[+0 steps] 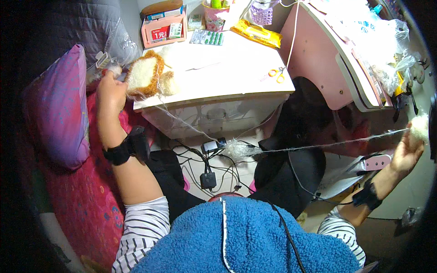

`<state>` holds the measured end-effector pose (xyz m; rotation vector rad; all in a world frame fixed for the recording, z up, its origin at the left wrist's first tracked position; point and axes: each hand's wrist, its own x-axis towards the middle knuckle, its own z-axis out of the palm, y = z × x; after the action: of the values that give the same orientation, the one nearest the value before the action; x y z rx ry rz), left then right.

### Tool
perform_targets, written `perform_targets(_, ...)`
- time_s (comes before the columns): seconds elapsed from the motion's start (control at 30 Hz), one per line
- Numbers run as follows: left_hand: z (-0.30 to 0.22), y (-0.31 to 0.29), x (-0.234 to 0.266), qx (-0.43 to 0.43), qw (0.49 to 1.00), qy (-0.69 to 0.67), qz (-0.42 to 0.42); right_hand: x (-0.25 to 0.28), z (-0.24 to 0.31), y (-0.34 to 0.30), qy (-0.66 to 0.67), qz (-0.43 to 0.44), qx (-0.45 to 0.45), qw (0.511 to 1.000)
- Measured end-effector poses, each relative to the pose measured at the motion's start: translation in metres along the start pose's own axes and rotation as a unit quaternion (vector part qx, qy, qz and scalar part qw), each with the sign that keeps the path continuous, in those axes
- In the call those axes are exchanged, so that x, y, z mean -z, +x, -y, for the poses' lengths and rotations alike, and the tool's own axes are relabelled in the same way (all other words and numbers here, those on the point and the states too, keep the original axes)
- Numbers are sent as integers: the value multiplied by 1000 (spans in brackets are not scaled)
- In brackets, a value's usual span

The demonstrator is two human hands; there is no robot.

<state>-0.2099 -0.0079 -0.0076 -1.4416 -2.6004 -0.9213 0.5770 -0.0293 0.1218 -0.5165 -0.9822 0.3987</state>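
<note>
My right hand (406, 150) is stretched out to the far right, its fingers closed around a fluffy cream yarn ball (419, 128). From that ball a taut strand of white yarn (337, 143) runs left to a loose yarn tangle (240, 149), which hangs between my knees. Another strand climbs from the tangle to the fuzzy knitted piece (144, 75), cream with a brown border, at the table's left edge. Just left of that piece is my left hand (112, 90), fingers bent round a small whitish bundle (114, 69) that I cannot make out well.
Orange-handled scissors (277, 75), a yellow wipes pack (256, 34) and a pill blister (207, 37) lie on the white table (227, 82). A pink box (164, 32) stands at its back. Black cables (208, 180) spread over the floor below. A purple pillow (61, 113) is at left.
</note>
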Motion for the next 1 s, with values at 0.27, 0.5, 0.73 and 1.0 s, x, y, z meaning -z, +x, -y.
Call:
perform_targets(0.27, -152, -117, -5, -304, 744, -522, 286, -210, -37, -205, 112, 283, -200, 931)
perform_targets(0.5, -192, -172, -13, -296, 692, -477, 454, -260, -68, -209, -361, 286, 223, 859)
perform_targets(0.73, -182, -153, -15, -264, 657, -555, 436, -236, -92, -208, 21, 591, -474, 652)
perform_targets(1.0, -190, -165, -24, -252, 660, -564, 428, -244, -110, -211, -84, 251, -224, 938)
